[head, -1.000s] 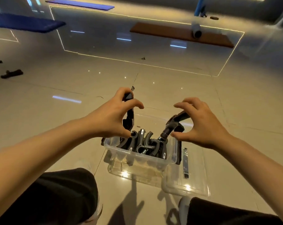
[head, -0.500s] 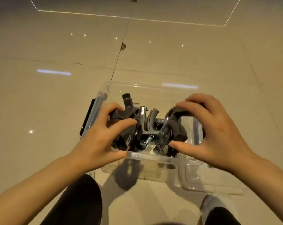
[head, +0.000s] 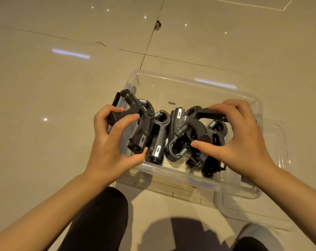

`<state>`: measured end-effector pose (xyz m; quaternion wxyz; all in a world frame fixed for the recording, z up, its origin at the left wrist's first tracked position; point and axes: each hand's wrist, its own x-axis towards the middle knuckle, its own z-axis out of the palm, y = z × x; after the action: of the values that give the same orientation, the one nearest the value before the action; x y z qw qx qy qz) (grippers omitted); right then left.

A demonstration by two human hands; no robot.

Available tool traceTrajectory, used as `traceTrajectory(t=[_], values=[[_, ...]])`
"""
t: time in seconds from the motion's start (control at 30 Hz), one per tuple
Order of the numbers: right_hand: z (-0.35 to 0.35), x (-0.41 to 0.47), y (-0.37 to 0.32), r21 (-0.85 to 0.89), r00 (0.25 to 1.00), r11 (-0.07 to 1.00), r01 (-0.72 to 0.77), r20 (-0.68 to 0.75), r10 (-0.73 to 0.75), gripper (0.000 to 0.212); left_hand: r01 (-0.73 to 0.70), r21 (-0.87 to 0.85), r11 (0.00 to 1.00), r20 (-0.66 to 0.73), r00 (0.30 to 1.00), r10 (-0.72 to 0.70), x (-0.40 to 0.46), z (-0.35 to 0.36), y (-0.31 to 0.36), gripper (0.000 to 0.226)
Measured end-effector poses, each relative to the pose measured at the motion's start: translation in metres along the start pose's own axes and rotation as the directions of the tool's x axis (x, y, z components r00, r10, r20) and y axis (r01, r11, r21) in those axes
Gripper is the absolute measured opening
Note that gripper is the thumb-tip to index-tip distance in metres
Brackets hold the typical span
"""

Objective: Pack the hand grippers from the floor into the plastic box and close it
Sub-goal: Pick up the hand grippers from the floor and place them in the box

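Left hand (head: 110, 147) reached over the left wall of the plastic box (head: 173, 172) with its fingers curled around a black hand gripper (head: 138, 122), the thumb low near the box's front left corner and the fingertips on the handle that stuck out past the left rim. That gripper lay tilted across the left edge, its knobbed end and bare metal spring raised above the rim. Just beside it, inside the box, a second gripper (head: 159, 136) stood nearly on end with a small pale label on its handle. More black grippers (head: 182, 134) were heaped across the middle and right part of the box, touching and overlapping one another, their coil springs catching the light; how many lay there could not be told. The back half of the box showed only its clear floor. Right hand (head: 242, 142) was arched over the heap at the right side, fingers curled over the top handle of a curved gripper (head: 204, 113) and the thumb pressed toward the springs below, so that it pinched the pile between them. A clear lid (head: 274, 201) lay flat on the tiled floor (head: 63, 87) under and beyond the box's front right corner. Dark-clad knees showed at the bottom edge of the view.
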<state>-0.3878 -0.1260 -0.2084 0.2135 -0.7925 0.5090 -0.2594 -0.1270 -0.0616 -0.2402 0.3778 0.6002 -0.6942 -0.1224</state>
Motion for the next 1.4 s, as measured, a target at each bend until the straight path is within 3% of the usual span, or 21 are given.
traceTrajectory(t=[0.23,0.4,0.53,0.63,0.8,1.0,1.27,1.4], values=[[-0.005,-0.001,0.007,0.007,0.999,0.999,-0.033,-0.037,0.033,0.066,-0.014,0.006,1.000,-0.042,0.999,0.015,-0.002,0.004,-0.001,0.072],[0.013,0.013,-0.004,0.222,0.984,0.964,-0.146,-0.070,0.165,0.066,0.005,-0.050,0.999,-0.104,0.995,-0.010,-0.003,0.002,0.005,0.077],[0.042,0.029,-0.018,0.213,0.978,0.962,-0.168,-0.089,0.190,0.079,0.064,-0.112,0.992,-0.175,0.981,-0.083,-0.001,-0.001,0.004,0.082],[0.064,0.025,-0.027,0.146,0.986,0.975,-0.167,-0.004,0.170,0.080,0.102,-0.112,0.988,-0.172,0.978,-0.121,-0.005,0.002,-0.004,0.081],[0.070,0.009,-0.019,0.046,0.981,0.994,-0.100,0.174,0.090,0.068,0.225,-0.198,0.954,-0.196,0.945,-0.264,-0.007,0.005,-0.006,0.082],[0.058,0.000,-0.005,0.078,0.959,0.990,-0.121,0.266,0.096,0.028,0.273,-0.228,0.935,-0.174,0.933,-0.315,-0.008,0.005,-0.008,0.083],[0.048,0.027,-0.012,0.052,0.989,0.993,-0.104,0.109,0.098,0.020,0.300,-0.181,0.937,-0.173,0.928,-0.330,-0.008,0.007,-0.008,0.083],[0.061,0.030,-0.029,0.014,0.975,0.995,-0.099,0.200,0.095,0.024,0.304,-0.089,0.949,-0.165,0.935,-0.315,-0.007,0.006,-0.005,0.082]])
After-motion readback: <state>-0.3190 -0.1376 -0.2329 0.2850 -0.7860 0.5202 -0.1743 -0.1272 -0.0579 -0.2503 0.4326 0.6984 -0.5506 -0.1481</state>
